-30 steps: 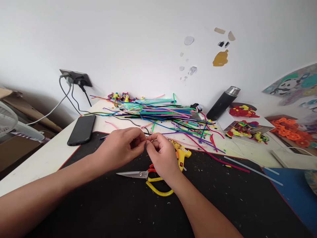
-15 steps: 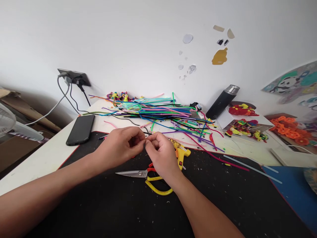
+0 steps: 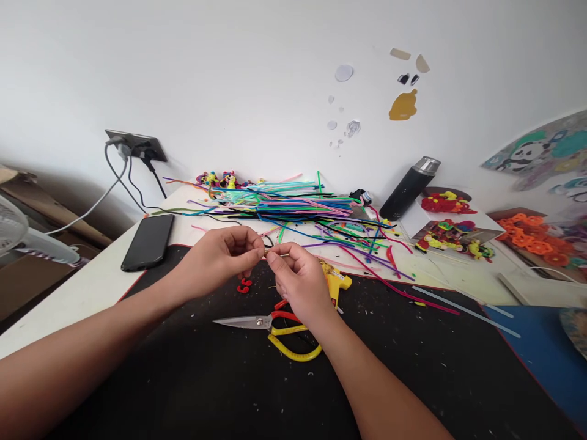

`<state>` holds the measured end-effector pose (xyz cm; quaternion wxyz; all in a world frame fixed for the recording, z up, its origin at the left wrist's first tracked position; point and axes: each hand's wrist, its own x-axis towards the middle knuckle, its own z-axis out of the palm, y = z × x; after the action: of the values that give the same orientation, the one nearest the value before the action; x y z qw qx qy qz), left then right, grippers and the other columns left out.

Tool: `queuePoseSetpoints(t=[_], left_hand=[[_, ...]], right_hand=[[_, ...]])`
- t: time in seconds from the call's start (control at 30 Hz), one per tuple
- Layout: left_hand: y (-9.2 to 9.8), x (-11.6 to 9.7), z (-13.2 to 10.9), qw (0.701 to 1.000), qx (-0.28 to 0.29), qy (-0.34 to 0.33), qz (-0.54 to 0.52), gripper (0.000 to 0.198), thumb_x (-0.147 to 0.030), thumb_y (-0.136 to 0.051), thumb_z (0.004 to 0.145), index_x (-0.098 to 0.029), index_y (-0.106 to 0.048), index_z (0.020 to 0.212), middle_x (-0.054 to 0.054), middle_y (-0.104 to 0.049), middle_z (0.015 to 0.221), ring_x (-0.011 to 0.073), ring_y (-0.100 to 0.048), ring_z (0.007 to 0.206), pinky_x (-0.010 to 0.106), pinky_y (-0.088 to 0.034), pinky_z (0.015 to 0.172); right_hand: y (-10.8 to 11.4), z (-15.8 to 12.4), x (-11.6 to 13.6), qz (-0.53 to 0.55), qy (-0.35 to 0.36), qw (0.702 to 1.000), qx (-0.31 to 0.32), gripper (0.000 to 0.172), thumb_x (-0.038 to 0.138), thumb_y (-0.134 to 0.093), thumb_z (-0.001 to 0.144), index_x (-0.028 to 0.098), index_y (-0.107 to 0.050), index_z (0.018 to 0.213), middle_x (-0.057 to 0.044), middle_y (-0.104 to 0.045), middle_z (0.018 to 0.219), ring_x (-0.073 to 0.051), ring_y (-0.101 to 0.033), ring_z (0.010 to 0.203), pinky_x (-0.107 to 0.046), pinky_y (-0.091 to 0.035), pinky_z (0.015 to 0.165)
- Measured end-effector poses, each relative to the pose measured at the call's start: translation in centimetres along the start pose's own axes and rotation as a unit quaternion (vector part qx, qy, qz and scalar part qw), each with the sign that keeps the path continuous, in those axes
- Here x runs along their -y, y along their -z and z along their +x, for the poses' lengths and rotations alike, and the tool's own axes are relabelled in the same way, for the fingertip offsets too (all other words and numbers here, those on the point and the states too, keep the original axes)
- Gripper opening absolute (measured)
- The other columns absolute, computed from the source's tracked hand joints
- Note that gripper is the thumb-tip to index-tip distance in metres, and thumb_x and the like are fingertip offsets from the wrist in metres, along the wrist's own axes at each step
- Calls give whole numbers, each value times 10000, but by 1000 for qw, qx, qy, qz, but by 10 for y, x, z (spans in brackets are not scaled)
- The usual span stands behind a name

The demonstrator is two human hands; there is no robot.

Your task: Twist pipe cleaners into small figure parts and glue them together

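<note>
My left hand (image 3: pixel 232 256) and my right hand (image 3: pixel 298 275) meet fingertip to fingertip above the black mat (image 3: pixel 197 379). Both are closed in a pinch; a tiny piece shows between them, too small to name. Two small red curled pieces (image 3: pixel 244 285) lie on the mat below my left fingers. Scissors (image 3: pixel 261 322) with red and yellow handles rest just under my right hand, blades pointing left. A yellow glue gun (image 3: pixel 338 284) lies behind my right hand, which partly hides it.
A heap of coloured pipe cleaners (image 3: pixel 293 205) lies along the wall. The phone (image 3: pixel 147 242) is at the left, near a fan (image 3: pixel 34 238). A dark flask (image 3: pixel 408 188) stands at the right, beside a white box (image 3: pixel 481 230) with pipe-cleaner figures (image 3: pixel 447 237). Clear sticks (image 3: pixel 465 310) lie right.
My fingertips have shifted slightly left and opened out a little, still pinching. My left hand has lifted, so the red curled pieces now show beneath it. The view has turned slightly.
</note>
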<state>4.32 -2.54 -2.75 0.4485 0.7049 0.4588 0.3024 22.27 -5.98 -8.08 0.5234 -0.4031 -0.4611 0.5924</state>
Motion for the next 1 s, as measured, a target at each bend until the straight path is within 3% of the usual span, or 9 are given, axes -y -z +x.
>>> queuePoseSetpoints(t=[0.23,1.0], left_hand=[[2,10,5,996,10,23,-90,309,-487,-766,870,-190,-682,863,-29,-630,612,133,-575,547,243,-453,553],[-1,9,9,988,59,43,-135,306,-461,-818,799,-191,-674,820,-29,-622,614,127,-583,528,241,-495,534]], right_hand=[[-4,0,7,46,-21,999,4,352,528,-826,836,228,-650,890,127,-425,498,-74,-286,411,-227,-221,399],[-2,0,7,53,-43,998,-2,290,450,-788,835,231,-605,883,134,-439,475,-65,-299,378,-205,-220,383]])
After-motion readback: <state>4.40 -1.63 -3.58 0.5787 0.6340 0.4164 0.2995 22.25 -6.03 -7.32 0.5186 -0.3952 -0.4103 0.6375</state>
